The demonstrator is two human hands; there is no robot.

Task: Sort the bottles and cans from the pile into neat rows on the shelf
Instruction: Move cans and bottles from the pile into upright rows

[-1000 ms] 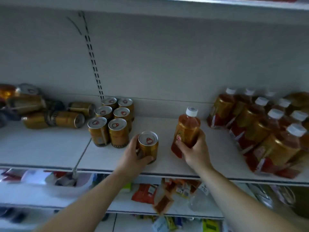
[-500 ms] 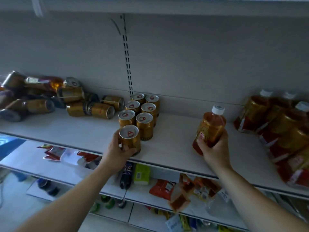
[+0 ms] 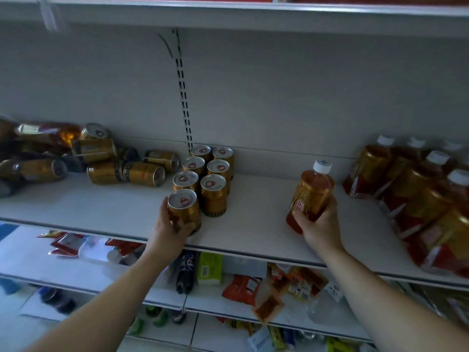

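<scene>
While left hand [image 3: 169, 228] grips gold can [image 3: 184, 209] and right hand [image 3: 320, 224] grips tea bottle [image 3: 311, 195], seat can flush before front-left can [image 3: 185, 181], squaring the row.

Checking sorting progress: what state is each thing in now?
left hand: grips the front can
front can: upright, before the left row
standing cans: six, two rows
pile: cans and bottles lying down
right hand: grips the bottle
bottle: capped, tilted
bottle rows: capped, lined up
</scene>
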